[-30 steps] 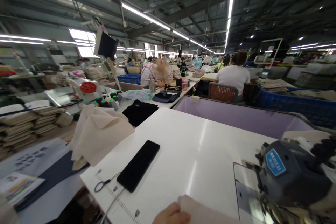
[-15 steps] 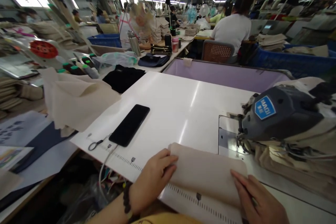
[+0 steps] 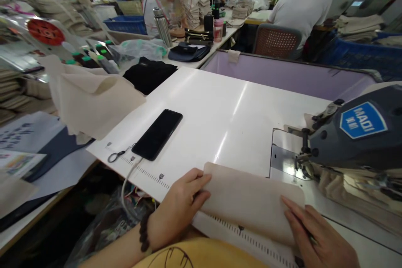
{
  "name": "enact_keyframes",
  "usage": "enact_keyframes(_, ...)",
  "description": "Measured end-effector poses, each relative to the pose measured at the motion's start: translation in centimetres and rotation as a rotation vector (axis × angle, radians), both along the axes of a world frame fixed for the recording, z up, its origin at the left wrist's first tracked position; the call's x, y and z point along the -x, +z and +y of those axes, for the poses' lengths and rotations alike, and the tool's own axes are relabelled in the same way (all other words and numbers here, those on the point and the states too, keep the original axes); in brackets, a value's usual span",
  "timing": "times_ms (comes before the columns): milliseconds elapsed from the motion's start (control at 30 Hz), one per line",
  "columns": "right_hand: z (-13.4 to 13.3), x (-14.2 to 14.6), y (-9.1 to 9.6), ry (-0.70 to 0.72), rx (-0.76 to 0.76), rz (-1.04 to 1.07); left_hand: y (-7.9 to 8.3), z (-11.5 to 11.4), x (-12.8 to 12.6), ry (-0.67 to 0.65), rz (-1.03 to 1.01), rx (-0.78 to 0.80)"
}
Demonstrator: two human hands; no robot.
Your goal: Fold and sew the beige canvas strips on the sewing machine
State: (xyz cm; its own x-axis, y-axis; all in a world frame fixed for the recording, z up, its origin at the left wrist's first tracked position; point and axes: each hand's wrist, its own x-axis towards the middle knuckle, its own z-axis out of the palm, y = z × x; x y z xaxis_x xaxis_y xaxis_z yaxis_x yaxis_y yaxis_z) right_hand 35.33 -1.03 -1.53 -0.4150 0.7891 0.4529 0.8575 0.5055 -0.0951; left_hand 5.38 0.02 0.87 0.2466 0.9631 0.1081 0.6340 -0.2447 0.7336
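Observation:
A beige fabric piece [image 3: 248,201], roughly rectangular and apparently folded, lies at the front edge of the white sewing table [image 3: 201,125]. My left hand [image 3: 180,201] pinches its left end between thumb and fingers. At the right end, the fingers of my right hand [image 3: 317,230] close on the cloth; something thin and dark shows by the palm, too small to name. Just beyond my right hand stands a grey sewing machine [image 3: 351,130] with a blue label. More beige cloth [image 3: 336,184] is bunched below the machine's arm.
On the table's left lie a black phone [image 3: 158,134] with a cable and draped beige cloth [image 3: 97,100]. Behind are black fabric [image 3: 150,73], a metal flask [image 3: 161,27] and a lilac-lined bin [image 3: 282,71]. A person in white [image 3: 301,12] sits beyond.
The view has tilted down and shifted, so the machine appears larger and farther right. Both hands keep hold of the fabric piece, which lies nearly as before.

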Motion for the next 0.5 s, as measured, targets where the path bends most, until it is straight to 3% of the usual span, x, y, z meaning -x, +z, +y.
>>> enact_keyframes(267, -0.2, -0.9, -0.7, 0.011, 0.097, 0.032, 1.1, -0.2, 0.0, 0.003, 0.024, 0.08)
enact_keyframes(500, -0.2, -1.3, -0.8, -0.014, 0.187, 0.053, 0.9, -0.2, -0.2, 0.066, 0.021, 0.126)
